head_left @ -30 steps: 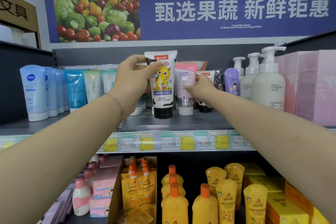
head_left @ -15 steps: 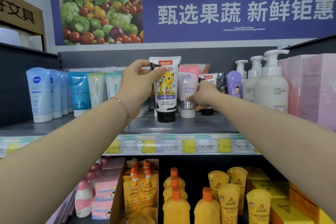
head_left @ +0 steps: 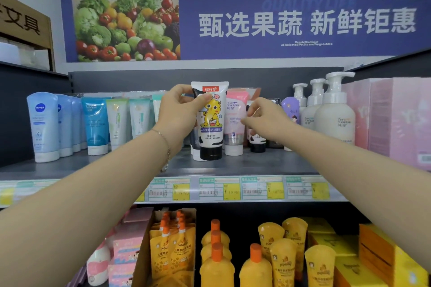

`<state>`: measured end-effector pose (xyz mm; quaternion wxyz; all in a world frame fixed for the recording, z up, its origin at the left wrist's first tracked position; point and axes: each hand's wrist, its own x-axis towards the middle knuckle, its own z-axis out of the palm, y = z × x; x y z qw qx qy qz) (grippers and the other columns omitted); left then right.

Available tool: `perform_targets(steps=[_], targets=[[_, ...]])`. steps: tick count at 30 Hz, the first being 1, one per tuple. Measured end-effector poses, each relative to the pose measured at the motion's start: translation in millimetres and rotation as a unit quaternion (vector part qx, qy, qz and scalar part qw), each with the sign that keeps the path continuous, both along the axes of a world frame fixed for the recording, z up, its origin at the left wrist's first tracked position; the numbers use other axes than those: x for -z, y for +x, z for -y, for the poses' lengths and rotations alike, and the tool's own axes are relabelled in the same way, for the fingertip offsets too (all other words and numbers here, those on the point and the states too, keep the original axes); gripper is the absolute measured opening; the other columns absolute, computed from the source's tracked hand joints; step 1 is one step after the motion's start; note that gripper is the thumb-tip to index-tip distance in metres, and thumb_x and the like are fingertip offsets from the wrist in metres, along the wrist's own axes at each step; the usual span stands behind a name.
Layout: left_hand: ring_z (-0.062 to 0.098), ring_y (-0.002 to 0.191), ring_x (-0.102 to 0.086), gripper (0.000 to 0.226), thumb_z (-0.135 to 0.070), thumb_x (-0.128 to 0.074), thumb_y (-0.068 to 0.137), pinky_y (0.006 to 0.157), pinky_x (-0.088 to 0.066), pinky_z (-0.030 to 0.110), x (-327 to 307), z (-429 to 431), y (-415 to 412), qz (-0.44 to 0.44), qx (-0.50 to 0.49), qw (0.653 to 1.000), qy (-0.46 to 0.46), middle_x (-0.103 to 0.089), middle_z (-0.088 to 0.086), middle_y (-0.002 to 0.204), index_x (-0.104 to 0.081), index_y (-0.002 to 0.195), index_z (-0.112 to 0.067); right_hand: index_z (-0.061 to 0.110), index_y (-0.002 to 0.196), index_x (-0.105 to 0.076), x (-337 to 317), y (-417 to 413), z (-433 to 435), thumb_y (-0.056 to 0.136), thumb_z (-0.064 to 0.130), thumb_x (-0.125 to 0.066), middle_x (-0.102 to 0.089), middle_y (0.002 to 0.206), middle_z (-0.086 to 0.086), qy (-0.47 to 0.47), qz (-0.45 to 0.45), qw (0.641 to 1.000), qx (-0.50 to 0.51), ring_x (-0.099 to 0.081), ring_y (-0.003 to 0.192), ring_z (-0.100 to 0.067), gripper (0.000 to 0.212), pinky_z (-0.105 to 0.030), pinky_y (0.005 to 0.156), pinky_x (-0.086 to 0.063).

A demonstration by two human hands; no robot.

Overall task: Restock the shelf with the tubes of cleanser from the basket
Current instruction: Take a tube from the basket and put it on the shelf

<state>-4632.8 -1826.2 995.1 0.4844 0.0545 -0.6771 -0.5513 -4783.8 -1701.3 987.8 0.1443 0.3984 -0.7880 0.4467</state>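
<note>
Item under inspection: the white plastic cleanser tube with a yellow cartoon animal and a black cap. It stands cap-down on the grey metal shelf, mid-row, just left of a pink-topped tube.

I have the left hand gripping its upper part, thumb across the front face and fingers curled round the left side.

The right hand sits just right of the pink-topped tube with its fingers loosely curled. I cannot tell whether it holds or touches anything.

The basket is out of view.

Assessment: the tube is likely light, with a soft, glossy body. A hard squeeze would dent it, and a slack grip might slip. The firmest hold is probably low by the stiff cap, or at the crimped top seam. Standing on that narrow cap, it could topple into its neighbours.
</note>
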Motion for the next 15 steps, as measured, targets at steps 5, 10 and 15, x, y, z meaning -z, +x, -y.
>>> perform_targets(steps=[5, 10, 15], targets=[[0.024, 0.082, -0.071, 0.018, -0.019, -0.072, 0.085, 0.072, -0.060, 0.040, -2.5, -16.5, -16.0, 0.008, 0.006, 1.000, -0.006, -0.069, 0.010, 0.097, -0.060, 0.098, -0.018, 0.020, 0.100, -0.055, 2.0, 24.1, -27.0, 0.086, 0.025, -0.070, -0.069, 0.091, -0.007, -0.004, -0.009, 0.995, -0.097, -0.071, 0.083, -0.025, 0.021, -0.037, 0.070, -0.055], [0.023, 0.079, -0.072, 0.018, -0.019, -0.074, 0.084, 0.072, -0.060, 0.043, -1.2, -40.2, -37.0, 0.010, 0.006, 1.000, -0.015, -0.068, 0.009, 0.093, -0.057, 0.089, -0.021, 0.022, 0.102, -0.048, 8.3, 39.9, -44.0, 0.078, 0.034, -0.079, -0.068, 0.086, 0.002, -0.024, -0.003, 0.996, -0.086, -0.068, 0.078, -0.013, 0.041, -0.037, 0.069, -0.055], [0.025, 0.084, -0.072, 0.023, -0.019, -0.078, 0.080, 0.075, -0.060, 0.046, 3.6, -57.5, -55.8, 0.011, 0.006, 1.000, -0.003, -0.069, 0.010, 0.095, -0.055, 0.085, -0.022, 0.022, 0.106, -0.042, 18.2, 36.1, -52.4, 0.072, 0.041, -0.082, -0.056, 0.076, 0.014, -0.035, -0.014, 0.999, -0.026, -0.053, 0.066, 0.000, 0.056, -0.019, 0.053, -0.034]])
